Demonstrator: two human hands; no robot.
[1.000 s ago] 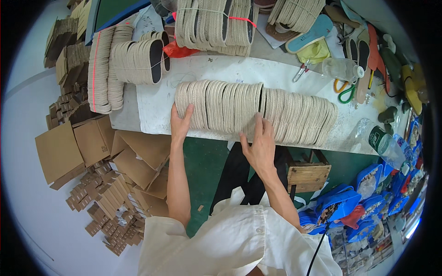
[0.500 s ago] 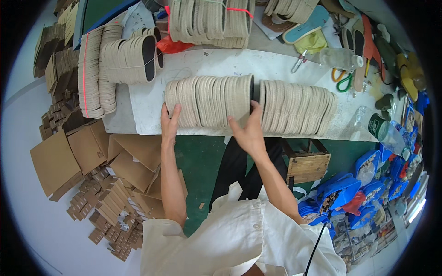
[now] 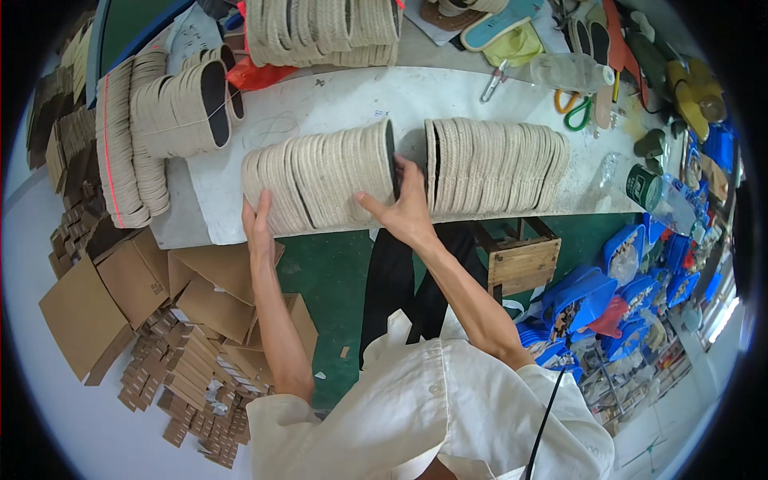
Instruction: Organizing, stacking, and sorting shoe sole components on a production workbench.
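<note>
A row of braided rope shoe soles (image 3: 332, 178), pale beige with a dark face at its right end, lies on the white-covered table in front of me. My left hand (image 3: 259, 228) presses against its left end, thumb on the near side. Around its right end goes my right hand (image 3: 406, 210), thumb on the near side and fingers on the dark end face. Between them my hands hold the row together. To the right, apart by a gap, stands a second row of rope soles (image 3: 498, 166) that neither hand touches.
Bundled rope soles (image 3: 172, 116) stand at the table's left, with another tied stack (image 3: 320, 32) at the back. Scissors (image 3: 578, 114), a small snipper (image 3: 494, 82) and plastic bottles (image 3: 570, 74) lie at the right. Cardboard boxes (image 3: 84, 308), a wooden stool (image 3: 524, 266) and blue bins (image 3: 580, 298) surround the table.
My hands have moved the held row leftward, away from the second row, so the gap between them is wider. The whole view has also shifted and turned a little.
</note>
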